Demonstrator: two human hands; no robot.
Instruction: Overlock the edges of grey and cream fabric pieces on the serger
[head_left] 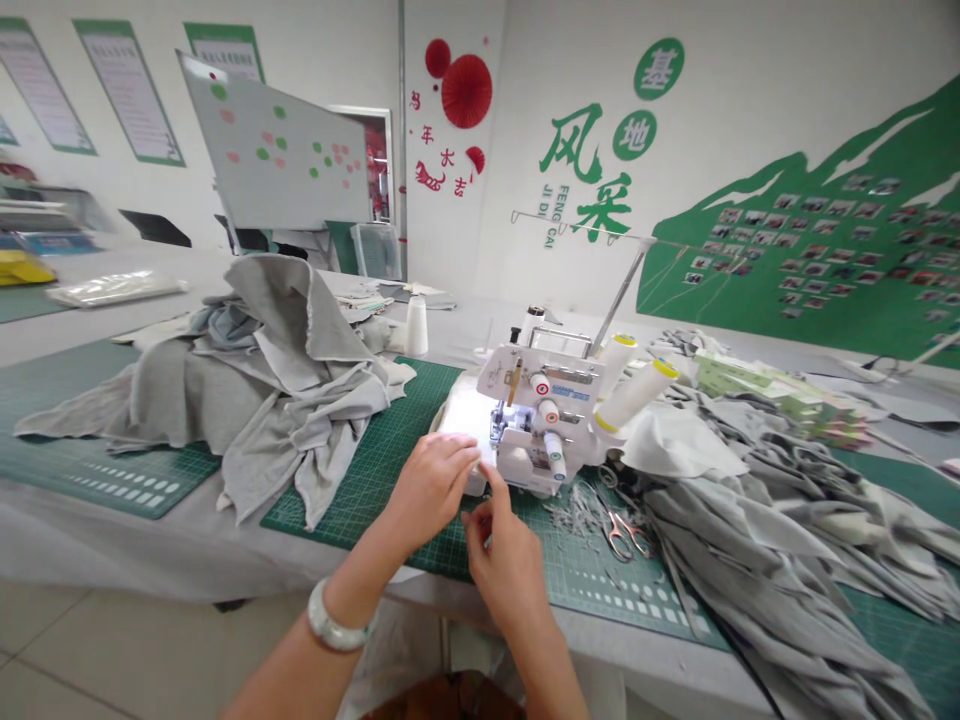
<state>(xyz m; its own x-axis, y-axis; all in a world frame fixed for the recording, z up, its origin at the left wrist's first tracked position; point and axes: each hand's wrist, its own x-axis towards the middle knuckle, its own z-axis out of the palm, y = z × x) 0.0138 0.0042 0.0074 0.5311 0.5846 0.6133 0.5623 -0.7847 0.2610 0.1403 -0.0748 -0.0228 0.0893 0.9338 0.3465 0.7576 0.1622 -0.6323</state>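
A white overlock sewing machine (536,415) stands on a green cutting mat, its lamp lighting the needle area. My left hand (439,480) lies over the front edge of the brightly lit white bed (466,408), fingers stretched toward the presser foot. Glare hides whether pale cloth lies beneath those fingers. My right hand (506,550) is just below and to the right; its index finger reaches up to the bed's edge, beside the left fingertips. The right thumb is apart from that index finger, and the other fingers are curled. Nothing shows clearly between them.
Piled grey cloth (277,350) is at left, and more grey cloth (742,540) hangs over the table edge at right. Scissors (628,535) lie beside thread scraps (576,508). Thread cones (636,398) stand behind the machine; another white cone (417,325) is farther left.
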